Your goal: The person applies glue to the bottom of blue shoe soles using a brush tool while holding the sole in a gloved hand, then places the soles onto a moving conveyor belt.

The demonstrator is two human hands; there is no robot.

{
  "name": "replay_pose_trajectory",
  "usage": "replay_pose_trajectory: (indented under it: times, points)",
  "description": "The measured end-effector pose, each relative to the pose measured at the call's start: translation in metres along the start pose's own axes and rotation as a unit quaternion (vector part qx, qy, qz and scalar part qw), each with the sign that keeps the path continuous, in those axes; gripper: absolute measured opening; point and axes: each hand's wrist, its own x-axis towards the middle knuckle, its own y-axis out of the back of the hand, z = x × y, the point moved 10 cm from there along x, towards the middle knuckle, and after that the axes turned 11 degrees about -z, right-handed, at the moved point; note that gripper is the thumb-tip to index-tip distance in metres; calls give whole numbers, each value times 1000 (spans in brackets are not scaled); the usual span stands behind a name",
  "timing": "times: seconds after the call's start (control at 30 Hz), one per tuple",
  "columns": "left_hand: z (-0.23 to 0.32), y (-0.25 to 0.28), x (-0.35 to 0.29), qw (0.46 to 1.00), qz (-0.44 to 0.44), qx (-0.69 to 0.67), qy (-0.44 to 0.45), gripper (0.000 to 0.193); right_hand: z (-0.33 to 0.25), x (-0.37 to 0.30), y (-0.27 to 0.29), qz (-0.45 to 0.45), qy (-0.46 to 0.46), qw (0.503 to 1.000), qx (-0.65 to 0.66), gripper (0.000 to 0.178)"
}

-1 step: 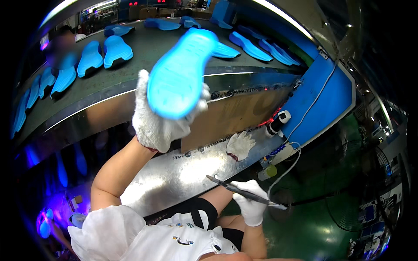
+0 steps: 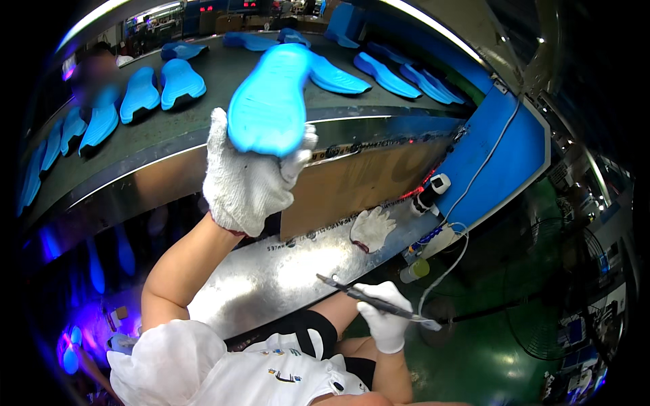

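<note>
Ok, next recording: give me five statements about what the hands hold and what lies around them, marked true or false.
1. The left hand holds a blue sole-shaped piece. True.
2. The right hand is empty. False: it holds a slim dark tool.
3. Both hands are gloved. True.
4. More blue pieces lie on the dark belt. True.
5. The loose glove lies on that belt. False: it lies on the shiny metal surface.
</note>
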Motion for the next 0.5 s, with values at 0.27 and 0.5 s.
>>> replay_pose_trajectory:
  times: [0.27,0.5]
  points:
    - [85,-96,5,181,-106,966,-153,33,32,-17,-6,3,-74,997,20,25]
    - [188,-46,-12,-136,170,974,63,27,22,-10,-23,15,-34,999,35,23]
